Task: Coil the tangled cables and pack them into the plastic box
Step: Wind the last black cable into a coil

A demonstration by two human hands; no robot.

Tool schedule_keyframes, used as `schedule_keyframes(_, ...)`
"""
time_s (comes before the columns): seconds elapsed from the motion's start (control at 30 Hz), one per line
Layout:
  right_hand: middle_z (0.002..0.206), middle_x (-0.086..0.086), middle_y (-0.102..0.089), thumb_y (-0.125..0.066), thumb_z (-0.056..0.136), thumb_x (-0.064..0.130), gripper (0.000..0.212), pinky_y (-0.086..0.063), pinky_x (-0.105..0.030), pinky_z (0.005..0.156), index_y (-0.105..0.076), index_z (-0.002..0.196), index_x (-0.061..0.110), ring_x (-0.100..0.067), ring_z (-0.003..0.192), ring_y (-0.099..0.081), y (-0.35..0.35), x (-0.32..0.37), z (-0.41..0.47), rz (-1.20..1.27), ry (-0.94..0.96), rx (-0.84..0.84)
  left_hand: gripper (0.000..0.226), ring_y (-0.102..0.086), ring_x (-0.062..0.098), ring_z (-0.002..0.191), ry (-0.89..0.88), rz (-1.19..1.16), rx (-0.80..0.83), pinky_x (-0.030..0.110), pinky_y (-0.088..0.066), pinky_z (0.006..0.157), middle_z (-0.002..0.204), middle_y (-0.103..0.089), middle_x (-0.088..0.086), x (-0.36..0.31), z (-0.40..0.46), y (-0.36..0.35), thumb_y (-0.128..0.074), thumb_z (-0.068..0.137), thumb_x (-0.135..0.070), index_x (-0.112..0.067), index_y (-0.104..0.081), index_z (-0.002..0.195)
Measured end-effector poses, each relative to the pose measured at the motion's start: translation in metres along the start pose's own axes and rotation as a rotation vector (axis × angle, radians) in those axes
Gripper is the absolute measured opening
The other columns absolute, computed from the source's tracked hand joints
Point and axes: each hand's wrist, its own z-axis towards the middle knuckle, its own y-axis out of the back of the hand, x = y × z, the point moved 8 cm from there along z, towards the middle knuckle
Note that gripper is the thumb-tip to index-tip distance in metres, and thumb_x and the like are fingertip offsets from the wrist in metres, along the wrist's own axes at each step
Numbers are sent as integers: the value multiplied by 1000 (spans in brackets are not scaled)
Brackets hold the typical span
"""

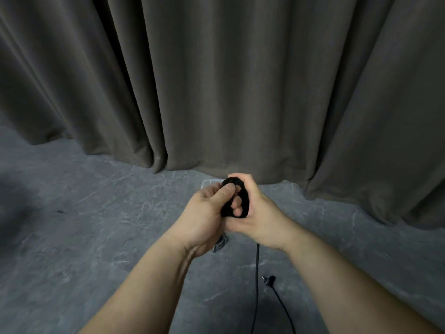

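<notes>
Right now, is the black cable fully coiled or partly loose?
Partly loose. Both hands, left hand and right hand, grip a small coil of the black cable, but a tail hangs to the floor.

Matt black cable (pixel 244 201), cloth curtain (pixel 216 92)

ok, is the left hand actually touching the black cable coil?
Touching. The head view shows the left hand with its thumb pressed on the top of the black cable coil, while the right hand grips it too, fingers through the loop.
</notes>
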Motion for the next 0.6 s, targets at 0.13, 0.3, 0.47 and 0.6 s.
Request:
schedule_keyframes(0.13, 84, 8, -49, -80, 73, 6, 66, -47, -17, 73, -43, 119, 36, 2, 67, -49, 1, 4, -1, 76, 25, 11, 20, -45, 13, 57, 30, -82, 53, 27, -45, 58, 61, -46, 3, -1, 0, -2, -51, 89, -22, -3, -52, 95)
schedule_keyframes(0.3, 89, 6, -49, -78, 74, 0, 64, -47, -16, 75, -45, 117, 33, 1, 69, -48, -2, 5, 0, 132, 55, 12, 17, -47, 12, 59, 37, -71, 129, 24, -48, 60, 63, -45, 3, -3, 1, -2, -61, 87, -17, -2, -56, 94)
schedule_keyframes(0.47, 94, 10, -54, -85, 66, 15, 78, -48, -21, 84, -43, 127, 38, 0, 82, -55, -2, -7, 5, 98, 32, -34, 14, -47, 14, 58, 23, -23, 53, 22, -47, 52, 63, -47, 7, -3, 1, 3, -54, 86, -17, -4, -50, 81)
schedule_keyframes(0.6, 114, 14, -61, -84, 53, 45, 94, -48, -28, 98, -39, 136, 41, 0, 104, -60, -2, -14, 10, 48, -9, -73, 17, -39, 8, 49, -25, -96, -68, 17, -39, 47, 56, -42, -1, -4, 4, 9, -42, 98, -10, -5, -52, 86)
